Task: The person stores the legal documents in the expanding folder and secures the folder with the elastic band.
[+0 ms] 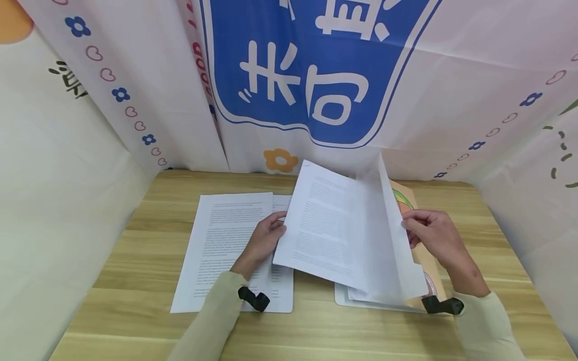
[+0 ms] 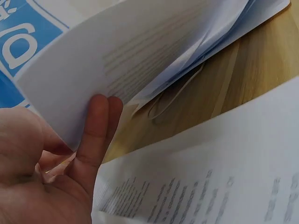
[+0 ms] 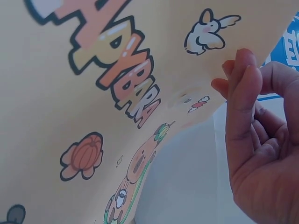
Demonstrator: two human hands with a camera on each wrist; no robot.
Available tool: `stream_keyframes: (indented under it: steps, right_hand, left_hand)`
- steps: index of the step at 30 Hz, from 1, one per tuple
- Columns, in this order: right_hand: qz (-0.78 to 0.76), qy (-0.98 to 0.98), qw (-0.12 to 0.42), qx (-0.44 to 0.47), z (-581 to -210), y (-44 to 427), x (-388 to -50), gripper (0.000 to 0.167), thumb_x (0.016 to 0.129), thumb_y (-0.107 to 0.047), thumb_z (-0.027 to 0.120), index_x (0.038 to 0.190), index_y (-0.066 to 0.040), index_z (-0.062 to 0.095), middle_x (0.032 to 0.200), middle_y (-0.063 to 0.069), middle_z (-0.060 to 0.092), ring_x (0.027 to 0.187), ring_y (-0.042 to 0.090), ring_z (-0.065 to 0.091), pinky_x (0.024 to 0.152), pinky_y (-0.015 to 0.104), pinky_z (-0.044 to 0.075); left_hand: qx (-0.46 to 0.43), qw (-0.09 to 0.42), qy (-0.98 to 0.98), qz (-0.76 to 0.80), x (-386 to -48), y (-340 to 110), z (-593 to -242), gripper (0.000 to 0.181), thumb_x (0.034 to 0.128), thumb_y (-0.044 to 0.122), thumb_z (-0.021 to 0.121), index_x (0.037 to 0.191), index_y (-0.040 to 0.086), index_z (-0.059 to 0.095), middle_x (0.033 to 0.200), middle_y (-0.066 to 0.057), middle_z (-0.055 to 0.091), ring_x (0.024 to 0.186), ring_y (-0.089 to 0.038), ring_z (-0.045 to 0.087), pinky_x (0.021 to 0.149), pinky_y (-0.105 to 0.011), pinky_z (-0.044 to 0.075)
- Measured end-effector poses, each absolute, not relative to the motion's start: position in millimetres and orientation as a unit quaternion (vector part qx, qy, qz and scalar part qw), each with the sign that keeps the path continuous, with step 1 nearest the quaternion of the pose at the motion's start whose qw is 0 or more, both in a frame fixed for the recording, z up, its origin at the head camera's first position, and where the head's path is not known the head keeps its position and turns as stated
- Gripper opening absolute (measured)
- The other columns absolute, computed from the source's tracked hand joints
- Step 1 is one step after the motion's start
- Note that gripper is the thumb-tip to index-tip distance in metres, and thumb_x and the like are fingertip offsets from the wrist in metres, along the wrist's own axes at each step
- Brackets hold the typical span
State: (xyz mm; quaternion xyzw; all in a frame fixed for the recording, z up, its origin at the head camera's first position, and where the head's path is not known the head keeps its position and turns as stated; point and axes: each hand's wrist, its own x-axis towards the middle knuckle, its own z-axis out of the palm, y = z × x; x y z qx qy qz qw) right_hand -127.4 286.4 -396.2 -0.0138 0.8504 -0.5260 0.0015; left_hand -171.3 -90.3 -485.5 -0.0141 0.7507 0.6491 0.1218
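My left hand pinches the left edge of a printed sheet, which is lifted and tilted over a paper folder. In the left wrist view the sheet bends away from the thumb and fingers. On the right, my right hand holds the edge of the raised white folder flap. An orange cartoon-printed cover shows beside it. The right wrist view shows the cover's lettering and animal drawings, with my fingertips at its edge. What lies deeper inside the folder is hidden.
To the left, a printed page lies over another sheet, partly under my left forearm. More white sheets stick out below the folder. The wooden table meets a printed cloth backdrop at its back and sides.
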Motion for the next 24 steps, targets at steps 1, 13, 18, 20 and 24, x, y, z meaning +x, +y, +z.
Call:
stream_keyframes:
  steps: [1,13,18,20,24]
  right_hand:
    - [-0.527,0.85,0.001,-0.015,-396,286,-128,0.027,0.1,-0.005,0.058,0.113,0.017,0.067,0.077,0.012,0.066,0.059,0.018,0.062,0.056,0.029,0.057]
    - [-0.526,0.85,0.0,-0.017,-398,286,-126,0.027,0.101,-0.005,0.058,0.113,0.017,0.067,0.078,0.012,0.066,0.059,0.018,0.061,0.056,0.028,0.057]
    - [-0.525,0.851,-0.001,-0.017,-398,285,-127,0.027,0.101,-0.006,0.058,0.113,0.016,0.067,0.078,0.012,0.066,0.059,0.018,0.062,0.056,0.029,0.057]
    - [-0.524,0.851,-0.001,-0.017,-398,285,-127,0.026,0.101,-0.006,0.058,0.113,0.016,0.067,0.077,0.012,0.066,0.059,0.018,0.062,0.056,0.029,0.057]
    - [-0.525,0.851,0.0,-0.018,-397,284,-128,0.026,0.101,-0.005,0.058,0.112,0.016,0.067,0.076,0.011,0.065,0.058,0.018,0.061,0.056,0.028,0.057]
  left_hand:
    - [-0.013,0.121,0.746,0.655,-171,-89,-486,0.041,0.1042,0.006,0.053,0.145,0.01,0.057,0.114,-0.013,0.067,0.096,-0.023,0.065,0.079,-0.032,0.052]
    - [0.008,0.171,0.719,0.673,-159,-74,-492,0.05,0.1021,0.005,0.055,0.151,0.012,0.049,0.118,-0.014,0.067,0.099,-0.025,0.067,0.08,-0.037,0.056]
    - [0.021,0.193,0.706,0.681,-155,-68,-491,0.061,0.1019,0.004,0.054,0.158,0.019,0.038,0.124,-0.015,0.065,0.1,-0.026,0.067,0.08,-0.038,0.056]
    - [0.024,0.199,0.7,0.686,-153,-64,-491,0.064,0.1016,0.002,0.054,0.16,0.021,0.035,0.123,-0.015,0.065,0.099,-0.026,0.067,0.079,-0.039,0.057]
    - [0.038,0.2,0.69,0.694,-151,-57,-492,0.07,0.1007,-0.001,0.053,0.162,0.022,0.03,0.121,-0.016,0.065,0.098,-0.027,0.068,0.078,-0.041,0.059]
